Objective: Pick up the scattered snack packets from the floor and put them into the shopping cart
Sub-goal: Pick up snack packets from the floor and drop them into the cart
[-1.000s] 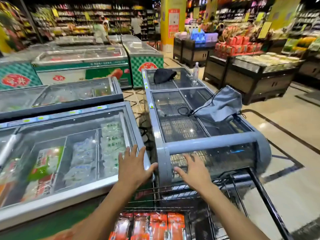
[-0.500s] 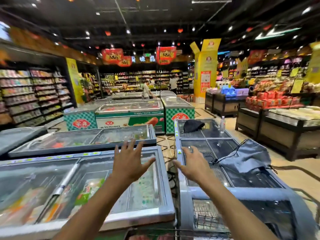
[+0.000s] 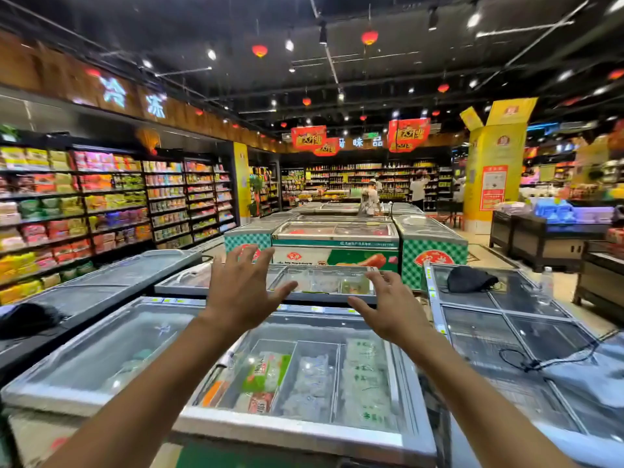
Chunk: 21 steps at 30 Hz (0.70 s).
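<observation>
**Hands up, eyes off the floor: packets and cart both out of frame**

Supermarket freezer aisle, glass-topped chest freezers filling the foreground, stocked shelves (image 3: 101,211) running along the left wall, red lanterns hanging under a dark ceiling. 2 shoppers are standing far back by the shelving.

Left hand (image 3: 241,293) and right hand (image 3: 393,307) are hovering over the nearest chest freezer (image 3: 304,430), both with fingers spread wide, palms down, holding nothing. Neither is touching the glass as far as can be told.

Snack packets: none showing. Shopping cart: not showing either; the floor near the person is hidden below the frame edge. A black bag (image 3: 469,279) is lying on the freezer lid to the right.

Judgement: the head is looking level across the store, so the search step is not being served. Doing it well probably means tilting the gaze down, locating the cart first, then scanning the floor around the freezer bases for remaining packets. Hands are better lowered, ready to pinch each packet by an edge.
</observation>
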Each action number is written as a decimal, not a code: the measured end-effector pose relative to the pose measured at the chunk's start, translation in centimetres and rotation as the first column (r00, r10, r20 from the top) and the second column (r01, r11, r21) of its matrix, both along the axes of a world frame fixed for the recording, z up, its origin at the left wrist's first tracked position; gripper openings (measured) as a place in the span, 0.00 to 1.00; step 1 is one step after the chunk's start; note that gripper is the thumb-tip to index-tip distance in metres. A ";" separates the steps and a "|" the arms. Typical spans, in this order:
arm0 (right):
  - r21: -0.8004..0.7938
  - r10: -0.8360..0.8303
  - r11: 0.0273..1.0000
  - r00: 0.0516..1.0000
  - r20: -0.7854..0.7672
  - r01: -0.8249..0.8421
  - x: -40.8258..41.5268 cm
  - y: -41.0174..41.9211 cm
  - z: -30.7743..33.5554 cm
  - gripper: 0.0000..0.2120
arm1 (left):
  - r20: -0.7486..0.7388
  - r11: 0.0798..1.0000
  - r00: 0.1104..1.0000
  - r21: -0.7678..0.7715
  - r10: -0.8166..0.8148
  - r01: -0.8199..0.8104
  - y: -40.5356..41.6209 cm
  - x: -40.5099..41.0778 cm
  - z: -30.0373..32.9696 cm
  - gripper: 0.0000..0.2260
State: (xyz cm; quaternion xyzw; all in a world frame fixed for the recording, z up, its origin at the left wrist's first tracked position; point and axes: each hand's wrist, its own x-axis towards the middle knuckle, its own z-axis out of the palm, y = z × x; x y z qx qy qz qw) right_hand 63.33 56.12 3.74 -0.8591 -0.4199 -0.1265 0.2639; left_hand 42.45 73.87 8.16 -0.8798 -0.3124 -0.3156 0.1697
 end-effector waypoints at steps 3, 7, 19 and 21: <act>0.009 0.071 0.997 0.997 -0.012 -0.071 -4.2 3.6 0.2 0.34 | 0.017 0.998 0.998 -0.016 0.056 -0.056 2.3 -5.9 0.3 0.41; 0.002 0.153 0.988 0.988 -0.012 -0.153 -10.3 8.1 0.3 0.35 | 0.018 0.990 0.990 -0.023 0.139 -0.139 4.6 -13.5 -0.1 0.41; -0.045 0.429 0.902 0.903 -0.001 -0.429 -26.5 22.5 -0.6 0.36 | -0.043 0.887 0.890 -0.073 0.454 -0.455 11.0 -33.0 -1.4 0.40; -0.037 0.497 0.867 0.868 -0.002 -0.497 -29.1 25.5 -0.6 0.35 | -0.067 0.843 0.848 -0.092 0.526 -0.530 11.5 -35.9 -1.5 0.40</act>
